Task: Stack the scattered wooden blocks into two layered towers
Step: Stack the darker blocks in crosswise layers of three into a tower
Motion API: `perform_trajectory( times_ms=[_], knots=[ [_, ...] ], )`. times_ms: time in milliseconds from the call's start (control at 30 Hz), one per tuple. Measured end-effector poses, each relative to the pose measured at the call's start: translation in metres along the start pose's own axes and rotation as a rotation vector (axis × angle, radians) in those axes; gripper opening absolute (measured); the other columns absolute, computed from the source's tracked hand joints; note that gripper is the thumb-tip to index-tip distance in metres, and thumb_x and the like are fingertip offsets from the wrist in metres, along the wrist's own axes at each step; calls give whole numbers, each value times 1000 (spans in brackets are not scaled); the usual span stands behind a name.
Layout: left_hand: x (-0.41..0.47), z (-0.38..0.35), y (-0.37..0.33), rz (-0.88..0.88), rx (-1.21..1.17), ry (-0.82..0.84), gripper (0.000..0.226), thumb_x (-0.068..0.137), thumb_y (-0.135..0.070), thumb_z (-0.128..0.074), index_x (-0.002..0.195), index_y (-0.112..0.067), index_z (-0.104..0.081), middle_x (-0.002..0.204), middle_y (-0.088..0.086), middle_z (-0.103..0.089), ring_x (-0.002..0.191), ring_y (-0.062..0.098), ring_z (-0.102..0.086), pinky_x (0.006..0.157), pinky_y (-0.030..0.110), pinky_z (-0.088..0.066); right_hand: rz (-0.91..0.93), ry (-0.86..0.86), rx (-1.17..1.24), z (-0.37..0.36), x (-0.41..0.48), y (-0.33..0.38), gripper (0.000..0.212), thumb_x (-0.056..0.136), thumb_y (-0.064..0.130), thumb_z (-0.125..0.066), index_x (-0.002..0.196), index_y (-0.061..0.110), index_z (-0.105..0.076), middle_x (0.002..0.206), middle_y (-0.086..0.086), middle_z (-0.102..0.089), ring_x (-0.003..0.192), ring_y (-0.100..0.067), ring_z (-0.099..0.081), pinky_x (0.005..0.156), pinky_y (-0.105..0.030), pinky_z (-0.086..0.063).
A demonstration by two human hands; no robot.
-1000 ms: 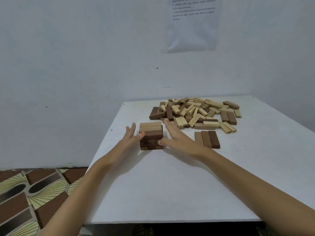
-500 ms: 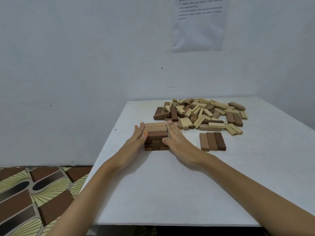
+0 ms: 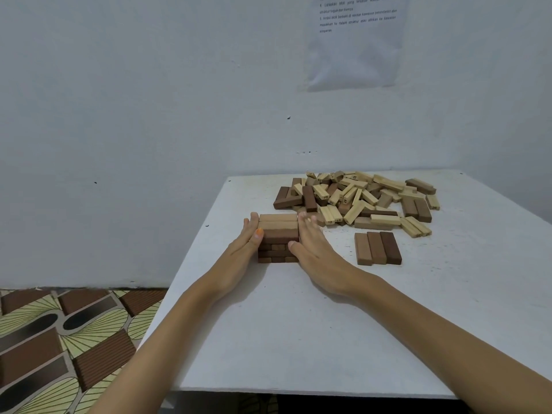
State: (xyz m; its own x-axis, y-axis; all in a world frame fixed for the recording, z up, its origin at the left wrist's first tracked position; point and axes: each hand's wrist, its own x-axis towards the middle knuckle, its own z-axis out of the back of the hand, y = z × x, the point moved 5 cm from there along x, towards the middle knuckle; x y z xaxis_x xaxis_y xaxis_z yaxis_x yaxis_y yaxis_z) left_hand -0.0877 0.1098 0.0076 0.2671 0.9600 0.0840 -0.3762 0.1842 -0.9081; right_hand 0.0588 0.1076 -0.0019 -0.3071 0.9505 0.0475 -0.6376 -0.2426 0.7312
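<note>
A short tower of wooden blocks stands on the white table, several layers high, with dark blocks below and a top layer running from light to dark. My left hand lies flat against its left side. My right hand lies flat against its right side. Both palms touch the tower with fingers extended, gripping no block. A flat row of three brown blocks lies to the right of the tower. The pile of scattered light and dark blocks sits behind, near the wall.
The table's left edge runs close to the tower, with a patterned floor mat below it. A printed paper sheet hangs on the white wall behind the pile.
Both hands have closed in from slightly apart until they lie flat against the tower's two sides. The camera view has shifted a little. The blocks have not moved.
</note>
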Motion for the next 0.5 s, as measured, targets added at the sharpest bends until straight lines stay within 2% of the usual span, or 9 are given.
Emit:
perform_trajectory(
  times_ms=[167,367,433,500],
  knots=[
    [1,0,2,2,-31,1,52,103,-34,-27,152,-25,-11,156,-20,-6,141,-8,0,108,8,-5,4,-8,16,-1,0,-2,62,106,27,-23,152,13,17,160,4,22,144,-6,24,115,-24,13],
    [-1,3,1,-3,-66,-20,53,101,-43,-23,151,-32,-9,155,-23,-4,142,-7,0,113,16,-3,37,-33,51,2,-1,-2,62,105,26,-23,153,15,16,160,7,21,144,-3,23,114,-22,10],
    [-2,5,-3,-22,-122,-72,53,100,-44,-26,151,-34,-14,154,-25,-8,140,-10,-6,112,17,-7,41,-63,145,8,-5,0,59,106,27,-23,154,20,9,160,13,15,141,3,19,111,-20,7],
    [-5,7,-11,-76,-131,-138,52,99,-44,-32,149,-36,-21,150,-29,-16,134,-15,-15,106,11,-12,40,-129,285,17,-8,5,54,106,29,-27,156,26,-5,160,15,-2,143,5,5,110,-21,-1]
  ],
)
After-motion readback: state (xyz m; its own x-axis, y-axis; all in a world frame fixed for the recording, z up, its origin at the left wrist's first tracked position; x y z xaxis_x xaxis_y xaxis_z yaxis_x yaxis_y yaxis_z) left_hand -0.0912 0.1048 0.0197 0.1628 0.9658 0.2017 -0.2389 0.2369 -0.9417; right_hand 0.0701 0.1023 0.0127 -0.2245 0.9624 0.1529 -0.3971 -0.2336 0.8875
